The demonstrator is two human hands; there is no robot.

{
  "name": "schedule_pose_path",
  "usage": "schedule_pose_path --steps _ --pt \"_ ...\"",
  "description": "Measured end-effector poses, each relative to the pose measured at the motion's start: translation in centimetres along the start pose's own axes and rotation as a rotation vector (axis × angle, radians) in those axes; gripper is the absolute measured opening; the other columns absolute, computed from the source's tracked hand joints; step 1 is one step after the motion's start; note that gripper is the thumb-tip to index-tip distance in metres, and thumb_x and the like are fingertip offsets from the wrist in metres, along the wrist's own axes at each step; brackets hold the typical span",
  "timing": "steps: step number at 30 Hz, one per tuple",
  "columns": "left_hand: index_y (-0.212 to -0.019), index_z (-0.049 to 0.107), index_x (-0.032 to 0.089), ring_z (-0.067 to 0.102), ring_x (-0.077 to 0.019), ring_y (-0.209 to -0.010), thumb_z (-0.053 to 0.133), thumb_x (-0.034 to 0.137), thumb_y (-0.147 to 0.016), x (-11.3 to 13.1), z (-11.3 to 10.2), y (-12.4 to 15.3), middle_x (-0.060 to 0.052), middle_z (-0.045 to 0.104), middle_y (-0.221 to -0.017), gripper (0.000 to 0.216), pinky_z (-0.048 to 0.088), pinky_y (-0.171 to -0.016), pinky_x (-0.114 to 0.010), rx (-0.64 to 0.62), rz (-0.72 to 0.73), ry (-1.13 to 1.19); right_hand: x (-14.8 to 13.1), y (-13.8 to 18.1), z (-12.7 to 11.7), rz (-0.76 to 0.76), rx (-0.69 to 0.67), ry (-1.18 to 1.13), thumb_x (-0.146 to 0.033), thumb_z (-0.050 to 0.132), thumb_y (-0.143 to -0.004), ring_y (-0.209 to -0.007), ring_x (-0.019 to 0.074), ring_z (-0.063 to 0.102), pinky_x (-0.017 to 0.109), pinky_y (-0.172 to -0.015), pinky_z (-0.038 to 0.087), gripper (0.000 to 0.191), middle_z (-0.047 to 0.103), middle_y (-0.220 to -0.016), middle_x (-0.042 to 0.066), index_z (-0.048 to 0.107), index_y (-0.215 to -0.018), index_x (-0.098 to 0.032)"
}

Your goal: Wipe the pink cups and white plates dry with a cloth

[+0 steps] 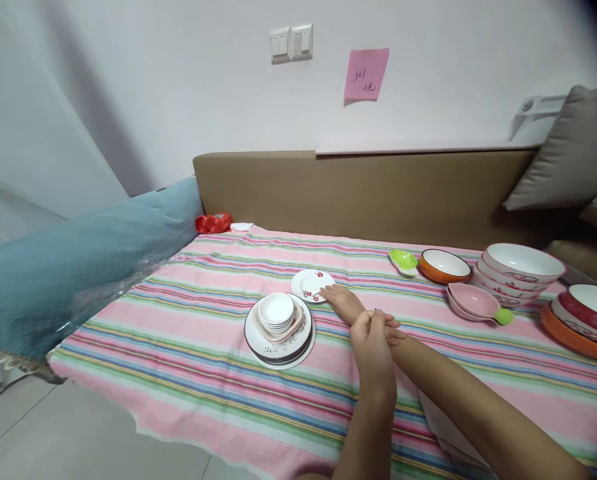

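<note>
A small white plate (pixel 306 281) with red flowers is behind the plate stack. My right hand (pixel 343 303) grips its right rim, fingers over the top; the thumb is hidden. My left hand (pixel 371 328) crosses over and is closed round my right wrist. To the left of both hands stands a stack of dark-rimmed white plates (pixel 258 337). On it rest a squarish pale dish (pixel 294 327) and several small nested white bowls (pixel 276 309).
Right of the hands are a green leaf-shaped dish (pixel 403 261), an orange bowl (pixel 444 267), pink dishes (pixel 473 300), stacked white bowls (pixel 521 263) and more bowls (pixel 586 320). A red package (pixel 213 223) lies far left on the striped cloth (pixel 178 373). Behind runs a brown backrest (pixel 378 197).
</note>
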State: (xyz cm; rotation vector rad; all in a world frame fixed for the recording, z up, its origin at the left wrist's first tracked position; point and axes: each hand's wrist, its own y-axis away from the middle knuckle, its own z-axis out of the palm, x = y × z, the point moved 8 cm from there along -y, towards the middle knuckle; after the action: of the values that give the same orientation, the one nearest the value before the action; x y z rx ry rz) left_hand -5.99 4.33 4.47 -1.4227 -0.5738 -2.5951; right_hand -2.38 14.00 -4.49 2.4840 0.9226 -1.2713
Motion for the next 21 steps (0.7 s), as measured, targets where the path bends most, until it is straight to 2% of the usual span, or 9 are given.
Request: schedule_pose_path --steps 3,6,9,11,13,16,18,19,21 --pt "-0.068 0.059 0.014 0.060 -0.0128 -0.054 0.058 0.037 -0.072 -0.3 0.3 -0.3 -0.005 0.065 -0.067 0.023 0.040 -0.052 -0.022 -0.013 -0.006 0.025 -1.9 -2.8 -2.0 -0.027 0.122 -0.018 -0.041 0.055 -0.082 -0.091 0.0208 0.064 0.034 -0.083 0.051 0.016 0.069 -0.080 0.001 0.067 -0.088 -0.033" --pt "-0.069 0.058 0.014 0.059 -0.0126 -0.054 0.057 0.037 -0.072 -0.3 0.4 -0.5 -0.004 0.063 -0.067 0.023 0.040 -0.052 -0.022 -0.017 0.013 0.062 -3.4 -5.0 -4.4 -0.037 0.240 -0.040 -0.041 0.056 -0.081 -0.090 0.0221 0.062 0.032 -0.080 0.050 0.017 0.068 -0.083 0.003 0.065 -0.082 -0.027" --pt "-0.073 0.058 0.015 0.061 -0.0142 -0.061 0.055 0.037 -0.074 0.1 0.0 -0.6 -0.005 0.063 -0.073 0.022 0.043 -0.056 -0.023 0.016 0.060 0.092 -3.9 -4.2 -7.6 -0.020 0.416 -0.070 -0.042 0.053 -0.081 -0.081 0.0216 0.059 0.031 -0.075 0.048 0.023 0.064 -0.078 0.005 0.059 -0.074 -0.022" --pt "-0.083 0.060 0.016 0.064 -0.0169 -0.079 0.053 0.035 -0.078 0.6 -0.6 -0.6 -0.008 0.066 -0.089 0.021 0.048 -0.065 -0.024 0.076 0.112 0.088 -3.9 -1.6 -9.9 0.003 0.530 -0.105 -0.046 0.049 -0.084 -0.075 0.0201 0.058 0.029 -0.068 0.048 0.028 0.063 -0.074 0.005 0.057 -0.075 -0.020" --pt "-0.098 0.060 0.018 0.061 -0.0187 -0.105 0.052 0.032 -0.081 0.8 -1.1 -0.6 -0.010 0.063 -0.114 0.022 0.049 -0.078 -0.024 0.132 0.136 0.080 -4.5 1.9 -11.6 0.023 0.605 -0.153 -0.049 0.045 -0.086 -0.072 0.0192 0.059 0.027 -0.063 0.048 0.034 0.064 -0.075 0.005 0.058 -0.084 -0.018" --pt "-0.118 0.053 0.025 0.049 -0.0202 -0.126 0.052 0.037 -0.085 -0.2 -0.5 -0.4 -0.008 0.047 -0.141 0.035 0.050 -0.084 -0.025 0.111 0.008 0.082 -6.4 8.0 -13.2 0.023 0.713 -0.252 -0.048 0.048 -0.087 -0.076 0.0205 0.063 0.028 -0.064 0.051 0.037 0.069 -0.084 0.007 0.062 -0.099 -0.016" --pt "-0.126 0.049 0.030 0.049 -0.0229 -0.126 0.050 0.050 -0.086 -1.2 0.7 0.0 -0.008 0.044 -0.144 0.045 0.052 -0.080 -0.029 0.028 -0.102 0.100 -8.5 11.8 -13.5 -0.009 0.831 -0.177 -0.042 0.053 -0.088 -0.084 0.0216 0.064 0.030 -0.072 0.052 0.030 0.071 -0.094 0.007 0.066 -0.101 -0.018" --pt "-0.127 0.049 0.031 0.054 -0.0239 -0.121 0.048 0.057 -0.085 -1.5 1.6 0.3 -0.009 0.048 -0.140 0.050 0.053 -0.078 -0.031 -0.043 -0.141 0.135 -9.8 13.4 -13.3 -0.042 0.882 -0.087 -0.039 0.052 -0.089 -0.084 0.0220 0.064 0.032 -0.073 0.052 0.026 0.071 -0.094 0.007 0.068 -0.098 -0.020" --pt "-0.122 0.055 0.028 0.064 -0.0233 -0.102 0.046 0.066 -0.082 -1.8 3.5 0.9 -0.010 0.061 -0.120 0.056 0.053 -0.075 -0.033 -0.187 -0.169 0.249 -12.2 15.3 -11.6 -0.150 0.858 0.069 -0.030 0.049 -0.092 -0.087 0.0225 0.065 0.035 -0.078 0.053 0.023 0.071 -0.095 0.007 0.069 -0.103 -0.023"
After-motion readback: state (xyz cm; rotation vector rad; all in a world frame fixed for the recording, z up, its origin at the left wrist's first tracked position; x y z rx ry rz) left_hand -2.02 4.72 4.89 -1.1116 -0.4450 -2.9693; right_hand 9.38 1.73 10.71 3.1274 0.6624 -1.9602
